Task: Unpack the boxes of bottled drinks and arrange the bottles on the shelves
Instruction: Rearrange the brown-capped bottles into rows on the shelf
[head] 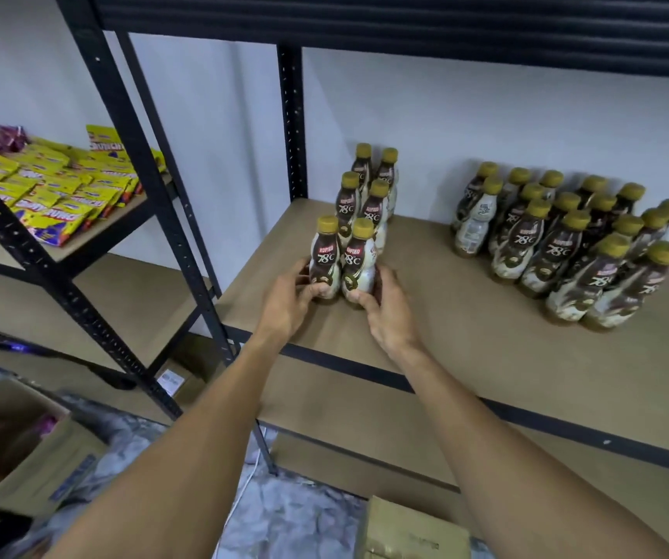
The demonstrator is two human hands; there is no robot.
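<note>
Two brown-and-white coffee bottles with gold caps stand side by side at the front of a double row on the wooden shelf (466, 316). My left hand (288, 302) grips the left bottle (324, 256) near its base. My right hand (385, 312) grips the right bottle (359, 262) the same way. Behind them stand several more bottles (369, 187) in pairs, running back to the wall. A larger cluster of the same bottles (566, 240) stands at the right of the shelf.
A black metal upright (292, 127) borders the shelf at the left. The neighbouring rack holds yellow snack packets (62, 187). An open cardboard box (22, 445) sits on the floor at lower left, and another box (409, 530) lies below my arms.
</note>
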